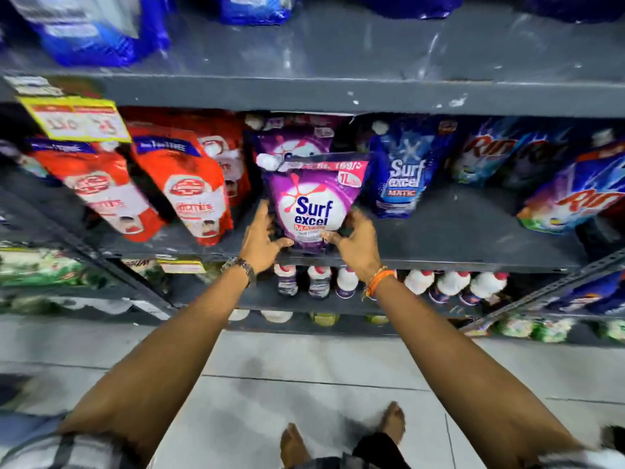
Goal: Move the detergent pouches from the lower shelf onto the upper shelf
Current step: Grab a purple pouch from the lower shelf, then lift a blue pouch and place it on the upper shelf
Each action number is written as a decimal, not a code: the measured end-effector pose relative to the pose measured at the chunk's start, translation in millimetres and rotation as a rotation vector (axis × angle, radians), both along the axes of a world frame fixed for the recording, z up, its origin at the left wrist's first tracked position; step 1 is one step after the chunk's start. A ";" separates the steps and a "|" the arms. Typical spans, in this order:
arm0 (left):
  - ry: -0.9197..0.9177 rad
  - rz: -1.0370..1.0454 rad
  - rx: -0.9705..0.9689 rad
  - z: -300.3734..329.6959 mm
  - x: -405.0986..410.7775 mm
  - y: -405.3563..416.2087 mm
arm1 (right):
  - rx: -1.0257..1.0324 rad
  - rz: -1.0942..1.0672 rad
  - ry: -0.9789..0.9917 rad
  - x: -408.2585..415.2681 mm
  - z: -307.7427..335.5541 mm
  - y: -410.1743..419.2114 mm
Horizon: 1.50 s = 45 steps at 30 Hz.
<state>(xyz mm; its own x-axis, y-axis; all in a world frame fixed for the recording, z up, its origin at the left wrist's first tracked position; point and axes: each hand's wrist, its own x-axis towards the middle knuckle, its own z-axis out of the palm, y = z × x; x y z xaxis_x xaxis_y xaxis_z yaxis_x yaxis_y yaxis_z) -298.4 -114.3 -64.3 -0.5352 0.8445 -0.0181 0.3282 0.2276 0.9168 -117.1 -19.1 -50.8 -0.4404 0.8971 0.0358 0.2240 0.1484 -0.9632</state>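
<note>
A purple Surf Excel detergent pouch [313, 201] stands upright at the front of the lower grey shelf [456, 245]. My left hand [262, 240] grips its lower left corner and my right hand [358, 243] grips its lower right corner. A second purple pouch [297, 142] stands right behind it, partly hidden. A blue Surf Excel pouch [402, 174] leans just to the right. The upper shelf [372, 62] runs above, with a wide bare stretch over the purple pouches.
Red pouches [182, 187] lean to the left of the purple ones and Rin pouches [575, 198] lie to the right. Blue bags [94, 28] sit on the upper shelf's left. White-capped bottles [453, 282] fill the shelf below. My bare feet stand on the tiled floor [304, 367].
</note>
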 end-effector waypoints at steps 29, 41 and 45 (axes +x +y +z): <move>-0.073 0.001 0.054 -3.7 125.0 52.4 | -0.178 -0.419 0.303 113.4 16.8 121.4; -0.063 -0.102 0.137 -7.0 140.9 191.1 | -0.188 0.083 0.144 102.0 26.4 189.2; -0.082 -0.083 0.164 -20.9 139.4 188.1 | -0.138 0.046 0.133 106.4 21.0 177.8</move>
